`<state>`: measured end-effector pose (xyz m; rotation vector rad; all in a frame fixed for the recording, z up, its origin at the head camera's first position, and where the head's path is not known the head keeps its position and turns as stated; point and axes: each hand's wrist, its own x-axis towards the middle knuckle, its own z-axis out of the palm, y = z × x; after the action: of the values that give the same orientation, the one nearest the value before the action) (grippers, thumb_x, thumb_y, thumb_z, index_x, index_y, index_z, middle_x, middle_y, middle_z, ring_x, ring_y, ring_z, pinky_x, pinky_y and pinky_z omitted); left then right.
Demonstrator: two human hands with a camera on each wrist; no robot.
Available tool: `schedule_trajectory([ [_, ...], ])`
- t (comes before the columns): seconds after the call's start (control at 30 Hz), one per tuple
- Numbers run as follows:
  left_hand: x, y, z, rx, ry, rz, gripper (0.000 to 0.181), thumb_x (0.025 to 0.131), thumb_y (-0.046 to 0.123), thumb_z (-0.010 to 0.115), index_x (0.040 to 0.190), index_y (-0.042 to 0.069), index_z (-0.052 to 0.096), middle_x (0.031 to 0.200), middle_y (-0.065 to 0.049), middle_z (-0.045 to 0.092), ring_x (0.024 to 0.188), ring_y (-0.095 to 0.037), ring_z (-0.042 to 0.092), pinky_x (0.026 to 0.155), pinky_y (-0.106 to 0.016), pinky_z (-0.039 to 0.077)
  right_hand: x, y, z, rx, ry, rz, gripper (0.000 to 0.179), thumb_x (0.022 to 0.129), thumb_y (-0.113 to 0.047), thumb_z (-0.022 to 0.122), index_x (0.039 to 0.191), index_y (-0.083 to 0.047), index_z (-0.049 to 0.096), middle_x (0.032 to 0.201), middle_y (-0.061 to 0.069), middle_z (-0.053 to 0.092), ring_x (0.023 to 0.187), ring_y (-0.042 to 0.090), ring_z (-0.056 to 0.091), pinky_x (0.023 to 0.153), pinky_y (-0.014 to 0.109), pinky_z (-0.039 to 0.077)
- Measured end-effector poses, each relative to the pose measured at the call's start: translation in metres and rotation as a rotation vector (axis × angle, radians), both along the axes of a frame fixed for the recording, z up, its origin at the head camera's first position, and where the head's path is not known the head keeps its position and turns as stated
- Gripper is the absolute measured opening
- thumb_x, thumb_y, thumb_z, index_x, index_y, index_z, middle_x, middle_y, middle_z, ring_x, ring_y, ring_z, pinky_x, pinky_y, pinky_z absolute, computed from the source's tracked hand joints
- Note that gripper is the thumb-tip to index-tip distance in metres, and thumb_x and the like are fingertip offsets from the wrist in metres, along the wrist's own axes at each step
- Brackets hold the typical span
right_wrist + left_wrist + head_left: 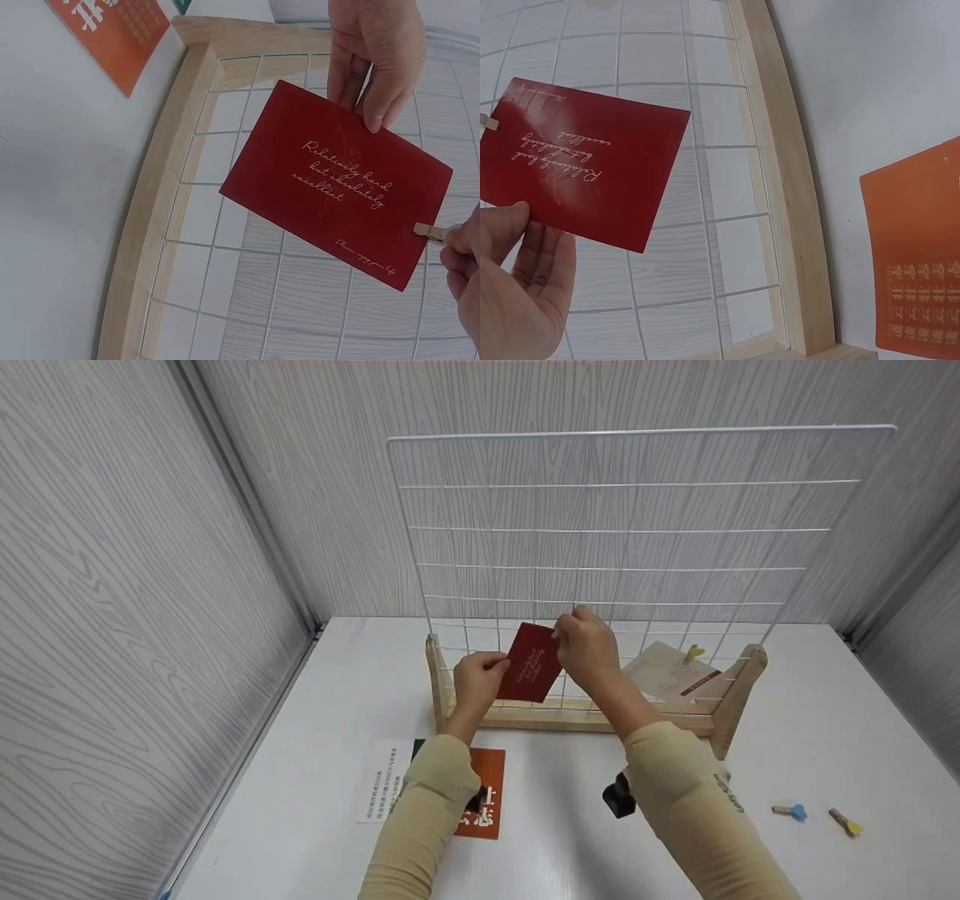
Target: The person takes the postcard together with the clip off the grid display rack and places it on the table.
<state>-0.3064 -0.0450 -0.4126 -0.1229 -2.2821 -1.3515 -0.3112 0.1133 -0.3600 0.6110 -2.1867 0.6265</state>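
A dark red card (531,664) with white handwriting-style lettering is held tilted in front of a white wire grid (641,433). My left hand (476,682) pinches one long edge of it between thumb and fingers. At a short edge, my right hand (589,649) grips a small wooden clothespin (431,232), whose tip overlaps the card in the right wrist view. The grid stands upright in a wooden base (555,721). Lower right on it, a beige card (660,671) hangs tilted from a clothespin with a yellow ornament (694,652).
Left of centre on the white table lie an orange card (491,772) and a white card with printed text (382,780), partly hidden by my left sleeve. Two more clothespins, one with a blue ornament (799,812) and one with a yellow heart (853,828), lie at the right.
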Motion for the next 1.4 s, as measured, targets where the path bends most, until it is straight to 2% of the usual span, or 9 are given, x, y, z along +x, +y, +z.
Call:
schedule_trajectory([
  [0.2, 0.001, -0.001, -0.001, 0.016, -0.007, -0.014, 0.009, 0.075, 0.006, 0.065, 0.081, 0.001, 0.069, 0.080, -0.008, 0.064, 0.072, -0.017, 0.058, 0.064, -0.025, 0.046, 0.001, 0.000, 0.000, -0.019, 0.012, 0.007, 0.014, 0.066, 0.014, 0.056, 0.062, 0.001, 0.058, 0.062, 0.007, 0.046, 0.054, 0.023, 0.048, 0.049, 0.033, 0.042],
  [0.77, 0.003, -0.001, 0.001, 0.064, -0.049, -0.042, 0.009, 0.075, 0.005, 0.065, 0.082, 0.001, 0.068, 0.080, -0.007, 0.064, 0.072, -0.016, 0.058, 0.064, -0.025, 0.047, -0.001, 0.002, -0.001, -0.008, 0.020, 0.021, 0.011, 0.067, 0.013, 0.057, 0.064, 0.002, 0.061, 0.062, 0.007, 0.046, 0.056, 0.025, 0.050, 0.049, 0.034, 0.043],
  [1.03, 0.002, -0.003, -0.002, 0.034, -0.039, -0.065, 0.011, 0.077, 0.005, 0.063, 0.085, 0.001, 0.068, 0.081, -0.008, 0.064, 0.074, -0.016, 0.058, 0.065, -0.024, 0.046, 0.001, 0.003, 0.003, 0.006, 0.014, 0.050, 0.012, 0.070, 0.012, 0.057, 0.065, 0.002, 0.061, 0.063, 0.006, 0.046, 0.058, 0.022, 0.049, 0.052, 0.031, 0.043],
  [1.4, 0.004, -0.007, -0.007, 0.050, -0.038, -0.081, 0.011, 0.077, 0.006, 0.063, 0.086, 0.001, 0.068, 0.080, -0.007, 0.063, 0.073, -0.016, 0.057, 0.064, -0.024, 0.046, 0.000, 0.010, 0.002, -0.028, 0.006, 0.069, 0.010, 0.069, 0.012, 0.058, 0.065, 0.003, 0.060, 0.064, 0.008, 0.047, 0.057, 0.022, 0.049, 0.052, 0.031, 0.044],
])
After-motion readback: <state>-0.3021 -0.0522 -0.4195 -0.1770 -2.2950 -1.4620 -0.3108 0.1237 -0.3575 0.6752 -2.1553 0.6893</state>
